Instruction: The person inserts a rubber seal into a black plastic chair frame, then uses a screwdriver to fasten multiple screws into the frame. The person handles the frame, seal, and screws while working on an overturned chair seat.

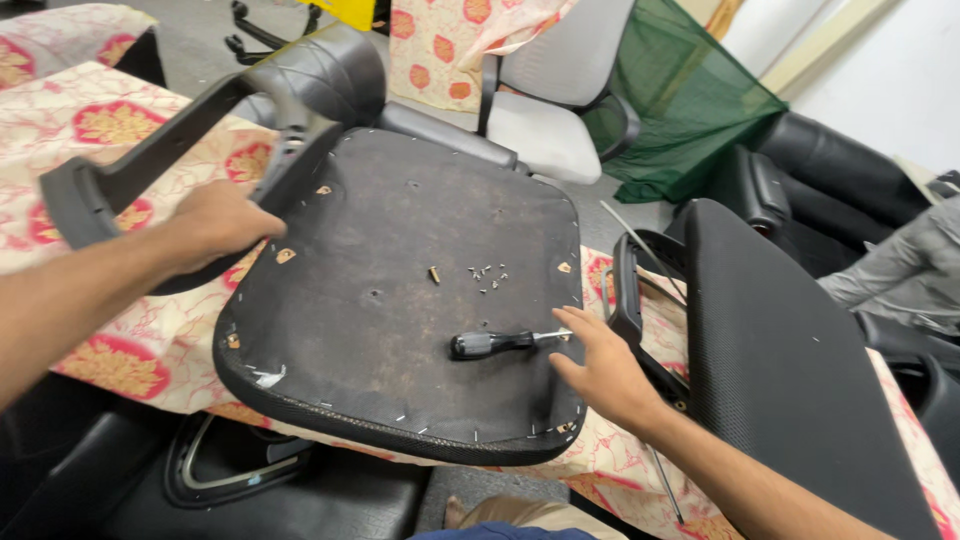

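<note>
An upturned black chair seat lies on a table covered with a floral cloth. My left hand grips the black armrest at the seat's left edge. My right hand hovers with fingers apart at the seat's right edge, its fingertips next to the shaft of a black-handled screwdriver that lies on the seat. A brass-coloured bolt and several small screws lie loose near the seat's middle.
A black mesh chair back with another armrest lies on the table to the right. A grey office chair, green netting and black seats stand behind. More black chair parts sit below the table edge.
</note>
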